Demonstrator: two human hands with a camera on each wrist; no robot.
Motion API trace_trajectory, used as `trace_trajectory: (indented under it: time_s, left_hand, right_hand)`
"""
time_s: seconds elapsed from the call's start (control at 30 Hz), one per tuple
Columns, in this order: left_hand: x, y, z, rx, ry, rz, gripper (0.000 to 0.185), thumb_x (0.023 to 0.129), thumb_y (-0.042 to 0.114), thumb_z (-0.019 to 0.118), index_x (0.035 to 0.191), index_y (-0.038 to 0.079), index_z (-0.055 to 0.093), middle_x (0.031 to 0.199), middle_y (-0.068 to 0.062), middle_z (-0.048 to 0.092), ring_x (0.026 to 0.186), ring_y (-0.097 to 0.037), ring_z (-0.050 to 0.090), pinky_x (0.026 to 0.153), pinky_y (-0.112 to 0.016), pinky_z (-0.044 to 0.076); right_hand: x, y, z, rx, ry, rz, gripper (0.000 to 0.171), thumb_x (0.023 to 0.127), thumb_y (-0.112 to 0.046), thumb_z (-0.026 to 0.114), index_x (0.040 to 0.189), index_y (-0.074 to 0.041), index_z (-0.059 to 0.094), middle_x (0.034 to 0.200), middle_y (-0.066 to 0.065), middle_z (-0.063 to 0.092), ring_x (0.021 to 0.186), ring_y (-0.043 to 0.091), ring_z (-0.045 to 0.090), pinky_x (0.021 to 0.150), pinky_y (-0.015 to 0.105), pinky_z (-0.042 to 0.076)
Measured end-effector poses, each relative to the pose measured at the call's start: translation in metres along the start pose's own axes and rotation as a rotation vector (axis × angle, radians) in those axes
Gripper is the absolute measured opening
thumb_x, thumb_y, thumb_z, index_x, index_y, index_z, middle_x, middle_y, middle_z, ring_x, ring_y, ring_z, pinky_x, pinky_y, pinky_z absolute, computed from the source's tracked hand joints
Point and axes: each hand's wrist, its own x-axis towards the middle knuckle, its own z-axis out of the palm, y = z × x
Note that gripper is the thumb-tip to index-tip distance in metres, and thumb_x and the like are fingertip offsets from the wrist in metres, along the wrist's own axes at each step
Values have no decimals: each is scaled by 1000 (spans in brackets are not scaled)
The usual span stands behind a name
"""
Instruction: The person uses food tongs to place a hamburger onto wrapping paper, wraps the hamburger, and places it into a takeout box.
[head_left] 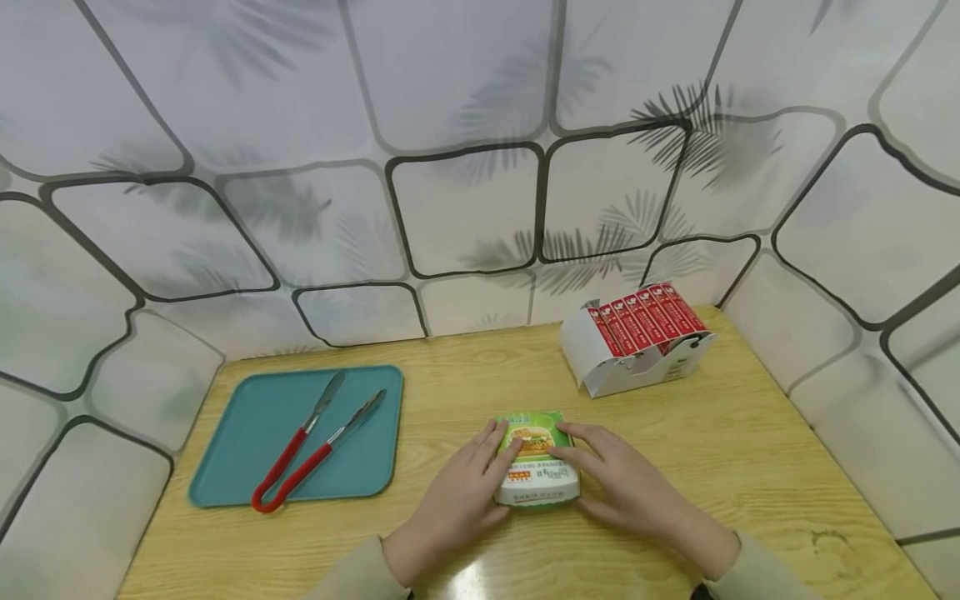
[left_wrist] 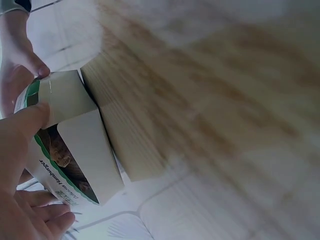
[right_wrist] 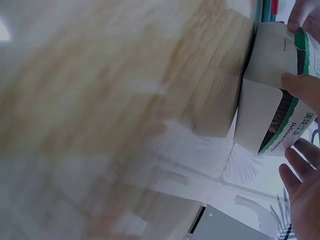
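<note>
A small burger box [head_left: 536, 462], white and green with a burger picture on its lid, sits on the wooden table [head_left: 675, 450] near the front edge. My left hand [head_left: 501, 452] holds its left side, thumb on the lid. My right hand [head_left: 573, 450] holds the right side, fingers lying over the lid. In the left wrist view the box [left_wrist: 80, 145] stands on the table edge-on, with my left thumb [left_wrist: 25, 125] on it. The right wrist view shows the box [right_wrist: 265, 110] pinched by my right thumb [right_wrist: 302, 85].
A teal tray [head_left: 247, 433] lies at the left with red-handled metal tongs [head_left: 315, 446] on it. A white carton of several red packets [head_left: 637, 337] stands at the back right. Patterned walls enclose the table on three sides.
</note>
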Motion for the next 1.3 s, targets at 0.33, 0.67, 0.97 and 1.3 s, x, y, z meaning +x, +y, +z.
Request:
trace_trajectory:
  time_s: [0.33,0.67,0.97,1.3]
  left_hand:
    - [3,3,1,203,-37,59,87,81,43,84,153,3,54,159,-19,54,149,-34,53,121,-39,49]
    - [5,-2,5,311,-3,183,94,82,59,85,150,1,56,155,-22,57,145,-34,57,120,-39,51]
    - [6,-7,6,311,55,206,82,87,52,83,147,1,59,152,-21,61,142,-32,60,118,-39,52]
    - [4,-11,1,262,-77,140,84,96,57,72,157,4,48,162,-16,52,151,-29,51,127,-38,42]
  right_hand:
    - [5,-4,-1,-59,20,-101,76,69,-17,90,141,-21,66,147,9,62,129,27,64,104,48,60]
    - [4,0,1,-55,35,-154,74,71,-13,91,140,-29,68,144,12,64,127,30,65,101,49,61]
    - [7,0,3,-52,13,-131,72,71,-10,89,138,-28,68,142,12,62,126,30,64,100,47,63]
    - [8,0,3,-21,-14,-91,77,72,-25,96,142,-29,65,147,11,60,130,31,62,101,50,62]
